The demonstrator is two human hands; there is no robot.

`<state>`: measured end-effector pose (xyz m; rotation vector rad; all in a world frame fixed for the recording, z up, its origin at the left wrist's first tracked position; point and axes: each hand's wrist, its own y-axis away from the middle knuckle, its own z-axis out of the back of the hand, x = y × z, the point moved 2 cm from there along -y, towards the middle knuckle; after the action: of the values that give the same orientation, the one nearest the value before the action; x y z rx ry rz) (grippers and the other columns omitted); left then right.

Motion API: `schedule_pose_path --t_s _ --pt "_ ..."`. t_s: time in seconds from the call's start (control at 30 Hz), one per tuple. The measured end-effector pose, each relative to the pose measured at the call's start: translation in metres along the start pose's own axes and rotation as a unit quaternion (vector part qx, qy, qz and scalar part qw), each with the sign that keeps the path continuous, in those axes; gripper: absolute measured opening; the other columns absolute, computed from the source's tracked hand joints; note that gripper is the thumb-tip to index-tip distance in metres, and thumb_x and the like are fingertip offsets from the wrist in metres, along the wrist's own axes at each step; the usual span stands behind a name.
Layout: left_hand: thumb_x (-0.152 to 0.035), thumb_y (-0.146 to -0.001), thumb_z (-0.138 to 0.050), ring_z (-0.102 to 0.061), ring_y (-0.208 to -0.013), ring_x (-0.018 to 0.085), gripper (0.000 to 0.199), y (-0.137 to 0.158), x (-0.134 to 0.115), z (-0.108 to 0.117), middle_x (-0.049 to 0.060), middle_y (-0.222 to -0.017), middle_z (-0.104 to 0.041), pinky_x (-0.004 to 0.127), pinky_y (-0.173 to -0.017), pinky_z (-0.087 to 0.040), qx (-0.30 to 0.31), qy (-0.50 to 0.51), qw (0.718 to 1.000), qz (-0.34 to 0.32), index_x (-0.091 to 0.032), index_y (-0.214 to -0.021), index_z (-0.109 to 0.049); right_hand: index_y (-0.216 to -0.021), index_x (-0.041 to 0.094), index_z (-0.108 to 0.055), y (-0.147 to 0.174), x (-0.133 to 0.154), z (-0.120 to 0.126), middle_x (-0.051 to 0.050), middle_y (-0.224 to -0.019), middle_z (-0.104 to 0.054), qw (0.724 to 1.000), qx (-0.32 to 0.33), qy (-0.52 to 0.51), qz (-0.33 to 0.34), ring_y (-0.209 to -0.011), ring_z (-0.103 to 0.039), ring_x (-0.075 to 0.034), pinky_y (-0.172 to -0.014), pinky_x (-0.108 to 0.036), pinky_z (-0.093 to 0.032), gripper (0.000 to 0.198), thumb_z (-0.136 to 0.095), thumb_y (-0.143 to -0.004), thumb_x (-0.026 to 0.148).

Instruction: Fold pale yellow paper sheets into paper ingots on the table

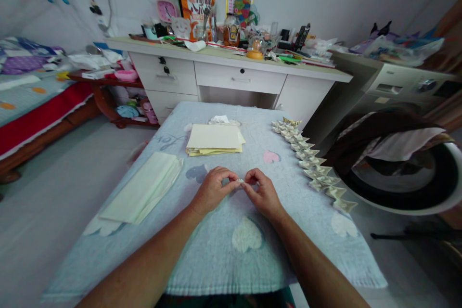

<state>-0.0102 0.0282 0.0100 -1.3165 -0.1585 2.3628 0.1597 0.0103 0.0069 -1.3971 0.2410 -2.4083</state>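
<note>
My left hand (219, 184) and my right hand (262, 190) meet over the middle of the cloth-covered table (212, 260). Between their fingertips is a small whitish piece of folded paper (240, 181), mostly hidden by the fingers. Both hands are closed in a pinch on it. Beyond them lies a stack of cream and yellow paper sheets (214, 136). To the left rests a pile of pale green folded paper (144, 187). Along the right side runs a row of folded paper pieces (311, 159) with pointed tips.
A crumpled white tissue (219, 119) lies behind the paper stack. Past the table stands a white desk (231, 77) crowded with jars, a pink clock (167, 10) and an orange snack bag (197, 5). On the right is a washing machine (404, 82) with its door open; a bed (39, 115) is at left.
</note>
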Motion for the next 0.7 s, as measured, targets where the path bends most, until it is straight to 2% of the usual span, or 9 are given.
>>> schedule_pose_path --t_s 0.1,0.23,0.7 --pt "-0.032 -0.080 -0.065 -0.059 -0.084 0.017 0.012 -0.0003 -0.0013 0.0009 0.000 -0.080 -0.067 0.030 -0.083 -0.042 -0.001 -0.006 1.000 -0.002 -0.021 -0.078 -0.066 -0.081 0.019 -0.055 0.0005 0.0005 0.0004 -0.001 -0.080 -0.055 0.999 -0.010 0.022 0.023 -0.080 -0.053 -0.015 -0.074 -0.026 -0.042 0.008 -0.055 -0.085 0.026" --pt "-0.031 -0.079 -0.067 -0.058 -0.083 0.017 0.010 -0.0003 -0.0036 0.0009 0.000 -0.078 -0.066 0.030 -0.082 -0.041 -0.010 -0.015 1.000 -0.019 -0.021 -0.078 -0.067 -0.083 0.020 -0.055 0.0003 -0.0016 0.0003 -0.002 -0.081 -0.056 0.999 -0.021 0.028 0.035 -0.080 -0.053 -0.016 -0.074 -0.028 -0.042 0.004 -0.058 -0.084 0.023" --pt "-0.024 -0.078 -0.070 -0.058 -0.081 0.016 0.004 0.0028 -0.0028 0.0013 -0.001 -0.075 -0.066 0.031 -0.082 -0.040 -0.035 -0.055 0.995 -0.073 -0.021 -0.078 -0.068 -0.087 0.020 -0.060 0.0022 0.0013 -0.0030 -0.004 -0.083 -0.059 0.987 -0.027 0.102 0.118 -0.083 -0.052 -0.019 -0.076 -0.032 -0.041 0.006 -0.058 -0.085 0.014"
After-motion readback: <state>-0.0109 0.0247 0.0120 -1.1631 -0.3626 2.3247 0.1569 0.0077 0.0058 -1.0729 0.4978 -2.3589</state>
